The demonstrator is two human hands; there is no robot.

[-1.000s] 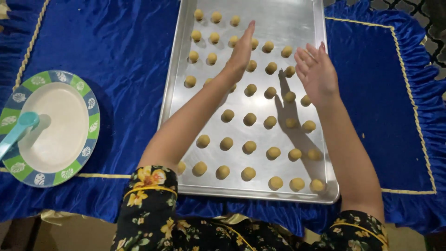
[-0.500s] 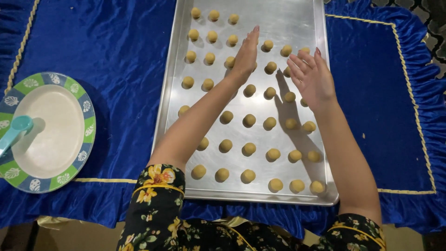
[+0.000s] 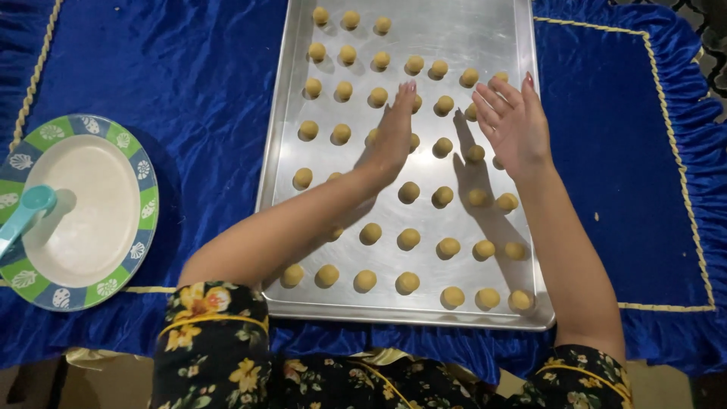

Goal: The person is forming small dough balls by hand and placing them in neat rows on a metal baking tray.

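Since the earlier frame both hands have been shifted slightly nearer and leftward over the baking tray; the dough balls have stayed in their rows.

The silver tray lies on a blue velvet cloth with gold trim, and small yellow dough balls are set on it in rows from the near edge to the far end. The far right part of the tray is bare metal.

The left hand is held flat, fingers straight and together, palm down over the middle rows; balls are seen just beside its fingertips and under its edge. Whether the palm is touching a ball cannot be told. Nothing is gripped.

The right hand is spread open, fingers apart, above the right columns, with balls just below and beside it. Nothing is held; contact with the tray cannot be told.

Well apart on the left, a round plate with a green and blue patterned rim is seen, with a light-blue handle resting across it.
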